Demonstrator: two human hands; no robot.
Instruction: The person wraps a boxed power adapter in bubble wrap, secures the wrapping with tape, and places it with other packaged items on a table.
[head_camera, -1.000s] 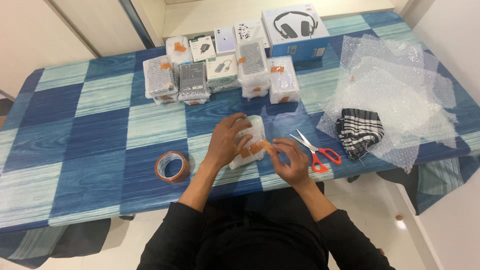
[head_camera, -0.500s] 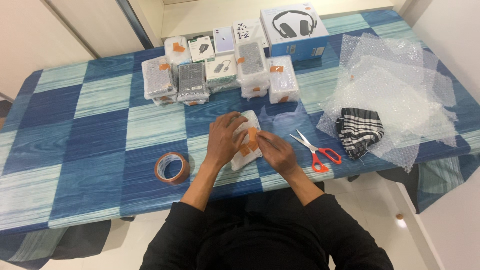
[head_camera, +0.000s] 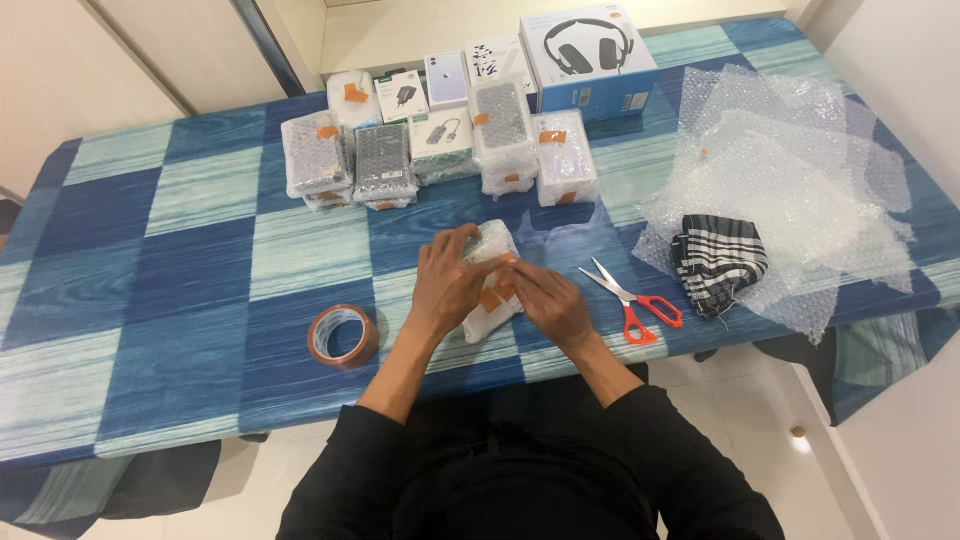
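Left hand (head_camera: 447, 285) and right hand (head_camera: 547, 300) closed together around a small bubble-wrapped white parcel with orange tape strips (head_camera: 493, 272), pressed down on the blue-and-turquoise checked worktop (head_camera: 190, 300). Left grip wrapped over the parcel's left side, fingers curled across its top; right grip laid flat against its right edge, fingertips on the orange tape. Just right of the grip: red-handled scissors (head_camera: 633, 300), blades open. Left of the grip, apart: a roll of brown packing tape (head_camera: 342, 336). Beyond the grip, toward the far edge: a row of bubble-wrapped boxes (head_camera: 440, 155) and a white headphone carton (head_camera: 590, 45). Far right: loose clear bubble-wrap sheets (head_camera: 800, 170) under a black-and-white checked cloth (head_camera: 718, 258).
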